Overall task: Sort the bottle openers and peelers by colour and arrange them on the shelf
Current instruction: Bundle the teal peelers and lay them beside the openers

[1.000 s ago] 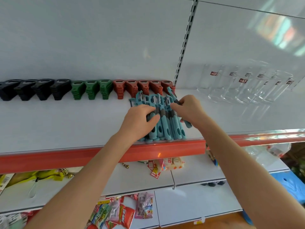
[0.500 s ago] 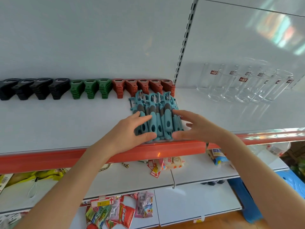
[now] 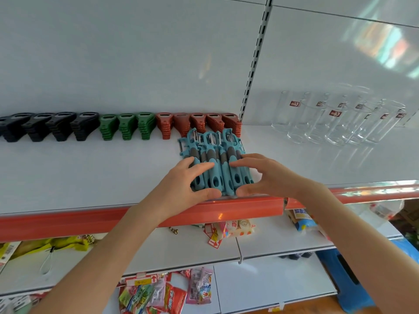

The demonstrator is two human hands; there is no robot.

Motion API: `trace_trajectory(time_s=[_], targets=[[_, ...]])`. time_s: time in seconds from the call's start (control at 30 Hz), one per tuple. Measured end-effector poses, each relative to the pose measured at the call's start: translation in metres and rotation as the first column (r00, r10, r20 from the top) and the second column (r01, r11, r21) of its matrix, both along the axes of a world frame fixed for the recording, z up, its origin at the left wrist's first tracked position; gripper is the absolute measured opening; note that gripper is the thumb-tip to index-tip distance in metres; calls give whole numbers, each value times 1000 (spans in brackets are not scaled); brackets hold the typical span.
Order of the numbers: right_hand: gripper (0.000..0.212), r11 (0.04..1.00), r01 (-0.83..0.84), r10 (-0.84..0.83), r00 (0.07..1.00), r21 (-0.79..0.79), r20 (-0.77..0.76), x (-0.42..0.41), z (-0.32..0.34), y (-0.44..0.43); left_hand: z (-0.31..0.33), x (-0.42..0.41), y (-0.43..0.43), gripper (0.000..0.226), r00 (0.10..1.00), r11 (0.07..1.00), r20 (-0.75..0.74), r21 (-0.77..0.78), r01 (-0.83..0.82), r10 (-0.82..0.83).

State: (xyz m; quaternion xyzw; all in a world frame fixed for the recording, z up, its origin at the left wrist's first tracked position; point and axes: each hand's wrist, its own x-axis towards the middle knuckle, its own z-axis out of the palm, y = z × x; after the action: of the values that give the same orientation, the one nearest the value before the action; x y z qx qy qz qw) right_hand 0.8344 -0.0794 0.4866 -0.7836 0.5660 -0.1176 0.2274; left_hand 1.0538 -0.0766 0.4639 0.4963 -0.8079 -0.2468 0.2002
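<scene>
**Both my hands rest on a bunch of teal peelers at the near edge of a shop shelf**

I am looking up at a white shelf [image 3: 90, 175] with an orange-red front strip [image 3: 68, 220]. A tight bunch of teal peelers [image 3: 217, 164] with grey grips lies on it. Their handles point toward me, their near ends reach the strip, and their blades point to the far wall.

My left hand [image 3: 181, 184] lies on the left side of the bunch. Its fingers [image 3: 199, 166] are stretched out and released, laid flat across the handles, and the thumb lies along their near ends. My right hand [image 3: 267, 177] mirrors it on the right side. Its fingers [image 3: 240, 163] are also straight and unclenched on top of the handles, with the thumb at their near ends. Neither hand closes around a peeler.

Along the far wall stands a row of bottle openers grouped by colour. From left to right there are black bottle openers [image 3: 49, 126], green bottle openers [image 3: 127, 125] and red bottle openers [image 3: 199, 123]. The blades of the peelers lie just beside the red group.

To the right, past a slotted upright, clear drinking glasses [image 3: 335, 118] with small red labels stand together on the same shelf level.

Below, lower shelves [image 3: 181, 248] carry scattered snack packets [image 3: 172, 293]. Something blue [image 3: 347, 282] stands on the floor at the lower right.
</scene>
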Motion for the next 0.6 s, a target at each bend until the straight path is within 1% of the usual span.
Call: trace_trajectory(time_s=[0.27, 0.47, 0.6], targets=[[56, 999, -10, 7, 997, -44, -74, 6, 3, 2, -1, -3, 1, 68, 1000, 1000, 4, -25, -17, 17], [58, 1000, -18, 17, 998, -16, -61, 3, 4, 3, -2, -4, 0, 67, 999, 998, 17, -64, -31, 32], [62, 1000, -24, 24, 999, 3, -38, -1, 4, 3, -2, -5, 2, 66, 997, 994, 78, -103, -20, 28]])
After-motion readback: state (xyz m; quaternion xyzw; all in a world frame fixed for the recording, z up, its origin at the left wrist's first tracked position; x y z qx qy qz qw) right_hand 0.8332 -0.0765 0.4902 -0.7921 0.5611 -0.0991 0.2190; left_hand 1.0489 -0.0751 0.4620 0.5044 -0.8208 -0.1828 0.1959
